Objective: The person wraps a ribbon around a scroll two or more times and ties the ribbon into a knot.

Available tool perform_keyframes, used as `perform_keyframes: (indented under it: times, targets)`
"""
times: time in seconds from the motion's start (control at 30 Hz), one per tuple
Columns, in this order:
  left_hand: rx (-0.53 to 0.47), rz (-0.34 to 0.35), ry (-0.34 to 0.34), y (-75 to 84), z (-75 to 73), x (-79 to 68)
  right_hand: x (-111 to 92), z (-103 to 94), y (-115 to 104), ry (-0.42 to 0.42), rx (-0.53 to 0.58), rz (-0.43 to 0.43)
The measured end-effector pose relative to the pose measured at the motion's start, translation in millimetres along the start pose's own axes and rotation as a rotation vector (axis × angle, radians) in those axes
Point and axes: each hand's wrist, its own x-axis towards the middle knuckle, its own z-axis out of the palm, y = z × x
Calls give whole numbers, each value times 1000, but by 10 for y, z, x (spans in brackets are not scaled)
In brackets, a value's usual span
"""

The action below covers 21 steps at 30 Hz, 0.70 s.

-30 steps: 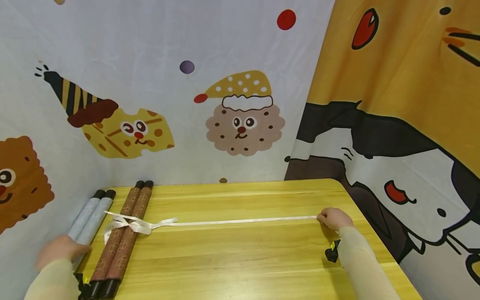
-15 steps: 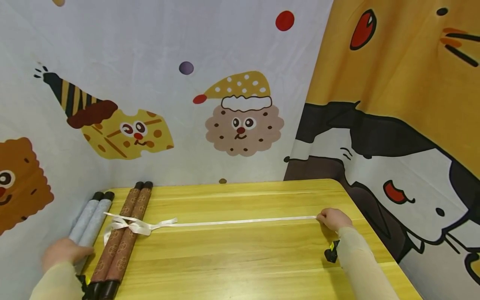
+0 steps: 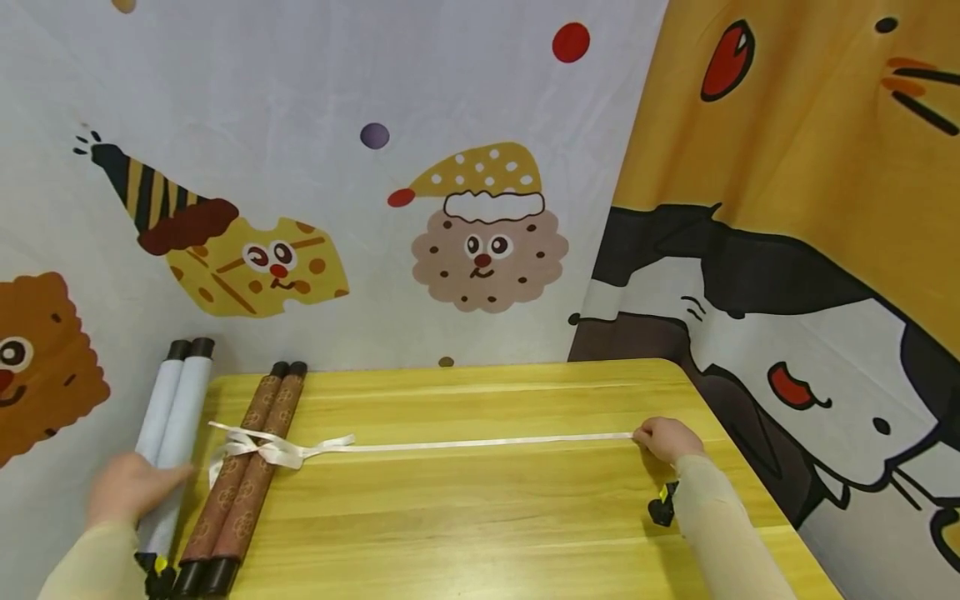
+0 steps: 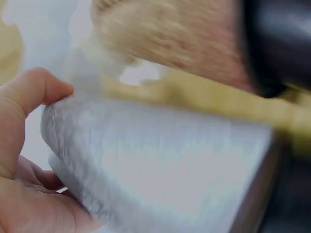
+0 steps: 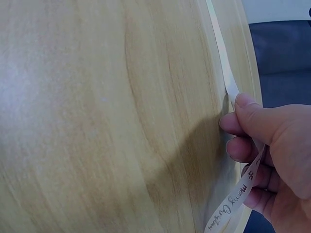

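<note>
My left hand (image 3: 129, 490) grips a light blue-grey scroll (image 3: 184, 402), two parallel rolls with black ends, at the left of the table. Up close in the left wrist view, the thumb and fingers (image 4: 36, 90) bend round the blurred scroll (image 4: 160, 155). Over at the right, my right hand (image 3: 670, 439) pinches the end of a white ribbon (image 3: 480, 442), stretched nearly straight. Printed "Merry Christmas" lettering shows on the ribbon tail (image 5: 235, 194) hanging below the fingers. The ribbon's other part is tied in a bow (image 3: 273, 451) round a brown patterned scroll (image 3: 243, 521) with black ends.
The yellow wood-grain table (image 3: 480, 533) has a rounded far right corner. A white cartoon-printed cloth (image 3: 480, 92) hangs behind it, and a yellow and black one (image 3: 795, 150) hangs on the right.
The light blue-grey scroll's far end has risen and shifted slightly left, with my left hand gripping it. My right hand, the ribbon and the brown scroll stay in place.
</note>
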Motion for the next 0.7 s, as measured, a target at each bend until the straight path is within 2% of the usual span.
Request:
perform_keyframes:
  times: [0.2, 0.4, 0.57, 0.7]
  targets:
    - [-21, 144, 75, 436, -157, -45, 3, -23, -27, 2, 8, 18]
    - [-45, 212, 53, 834, -220, -110, -12, -45, -82, -9, 3, 20]
    - [-92, 267, 55, 1196, -72, -174, -29, -51, -86, -15, 3, 19]
    - [-138, 290, 39, 1543, 159, -235, -25, -46, -55, -20, 7, 18]
